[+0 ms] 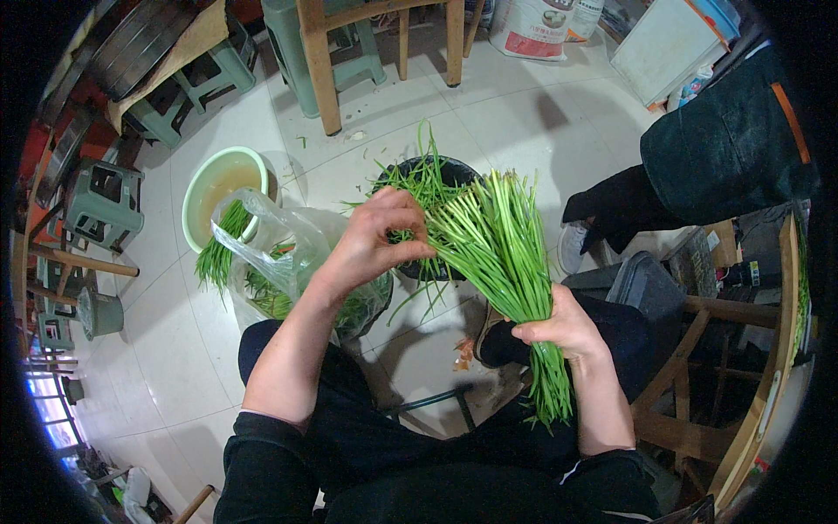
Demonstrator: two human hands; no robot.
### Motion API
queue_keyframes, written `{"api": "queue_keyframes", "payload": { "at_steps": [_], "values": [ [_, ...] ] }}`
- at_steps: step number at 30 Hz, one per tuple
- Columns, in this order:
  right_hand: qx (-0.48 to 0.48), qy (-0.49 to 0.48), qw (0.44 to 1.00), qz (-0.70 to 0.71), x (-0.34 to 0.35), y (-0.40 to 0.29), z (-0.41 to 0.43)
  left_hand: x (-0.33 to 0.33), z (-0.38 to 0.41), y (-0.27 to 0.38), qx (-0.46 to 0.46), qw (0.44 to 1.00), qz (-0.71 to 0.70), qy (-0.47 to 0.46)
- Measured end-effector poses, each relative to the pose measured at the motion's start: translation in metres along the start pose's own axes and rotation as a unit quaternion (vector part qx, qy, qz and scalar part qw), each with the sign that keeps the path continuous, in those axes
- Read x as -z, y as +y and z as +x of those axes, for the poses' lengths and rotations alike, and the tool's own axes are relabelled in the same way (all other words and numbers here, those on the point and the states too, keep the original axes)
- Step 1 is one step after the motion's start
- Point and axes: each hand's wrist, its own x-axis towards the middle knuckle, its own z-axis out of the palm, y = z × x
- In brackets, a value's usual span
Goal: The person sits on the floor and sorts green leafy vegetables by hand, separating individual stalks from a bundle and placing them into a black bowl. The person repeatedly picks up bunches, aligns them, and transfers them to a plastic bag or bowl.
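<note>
My right hand (pixel 562 324) grips a thick bunch of garlic chives (pixel 504 255) near its lower leafy part. The pale cut stem ends fan out at the top, away from me. At the bunch's left edge, the thumb and fingertips of my left hand (pixel 386 229) pinch at the outer stems; exactly how many is hidden. Beneath the hands stands a black bucket (pixel 461 171) with loose green leaves (pixel 419 177) over its rim. Left of it, a clear plastic bag (pixel 308 229) holds more chives (pixel 268 295). Another chive bundle (pixel 226 245) sticks out of the bag's left side.
A pale green basin (pixel 190 203) of cloudy water stands at the left. Green plastic stools (pixel 105 203) and a wooden stool (pixel 321 72) stand farther out. Another person's leg (pixel 609 203) is close at the right, beside a wooden frame (pixel 753 419). Printed sacks (pixel 530 29) sit at the back.
</note>
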Motion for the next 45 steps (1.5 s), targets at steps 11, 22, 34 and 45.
{"api": "queue_keyframes", "payload": {
  "at_steps": [11, 22, 34, 45],
  "values": [
    [0.035, 0.011, 0.999, -0.036, -0.012, 0.004, 0.007, -0.027, 0.004, 0.01, -0.022, 0.995, 0.097, -0.026],
    [0.016, 0.017, 0.999, -0.047, -0.007, 0.002, 0.005, -0.027, 0.004, -0.004, 0.199, 0.925, -0.275, 0.169],
    [0.06, 0.055, 0.984, -0.16, -0.01, 0.009, 0.008, -0.03, -0.005, -0.019, 0.37, 0.912, -0.174, -0.019],
    [0.043, 0.02, 0.993, -0.109, -0.004, 0.002, 0.002, -0.031, -0.006, -0.057, 0.275, 0.955, -0.003, 0.115]
  ]
}}
